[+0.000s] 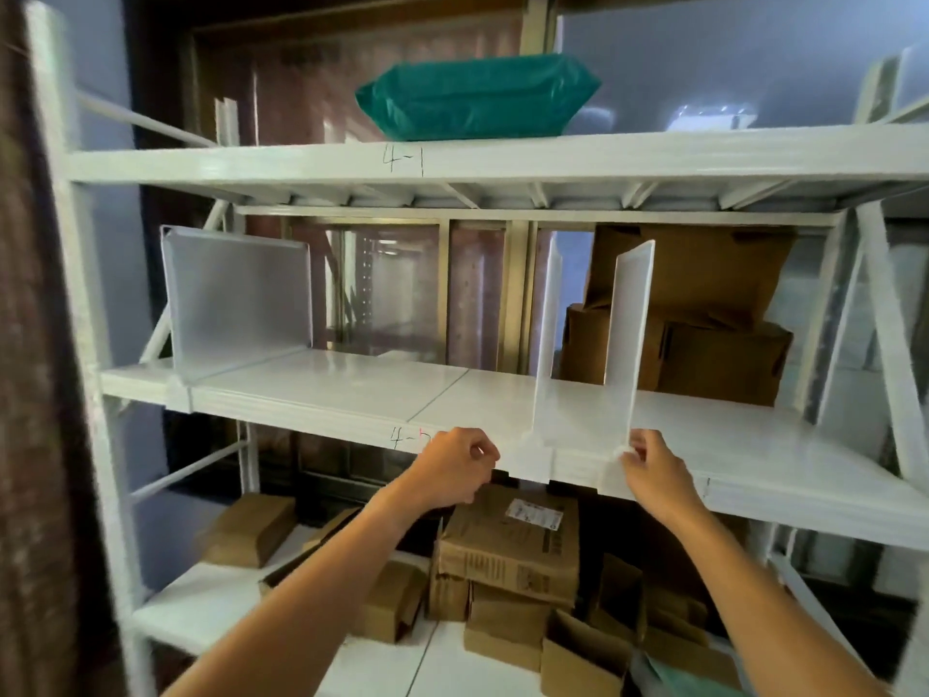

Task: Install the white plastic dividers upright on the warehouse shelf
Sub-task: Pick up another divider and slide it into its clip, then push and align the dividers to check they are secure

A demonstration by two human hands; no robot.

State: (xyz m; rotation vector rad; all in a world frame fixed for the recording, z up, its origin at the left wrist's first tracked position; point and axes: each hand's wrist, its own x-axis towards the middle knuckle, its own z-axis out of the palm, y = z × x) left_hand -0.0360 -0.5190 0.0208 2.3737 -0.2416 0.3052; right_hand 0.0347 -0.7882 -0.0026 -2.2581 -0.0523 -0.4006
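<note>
Standing upright on the middle shelf (352, 379) are three white plastic dividers, each running front to back. The right divider (628, 324) is sitting right of the shelf's centre, its front foot hanging over the shelf's front edge. The right hand (653, 470) is pinching that foot between thumb and fingertips, with the forearm reaching up from below. Just beside it on the left, the middle divider (548, 339) is showing nearly edge-on, its own foot hooking over the same front edge. The left hand (452, 467) is hovering just left of that foot, close to the shelf's edge, its fingers curling into a loose fist with nothing visible inside; whether it is touching the edge cannot be told. Well apart, near the shelf's left end, the left divider (236, 299) is standing with its broad face turned toward the camera.

Brown cardboard boxes (693, 319) are sitting stacked at the back right of the middle shelf, behind the right divider. A handwritten mark (409, 437) is showing on the front edge beside the left hand. A green plastic bag (477, 95) is lying on the shelf above. More cardboard cartons (507, 555) are lying jumbled on the lower shelf.
</note>
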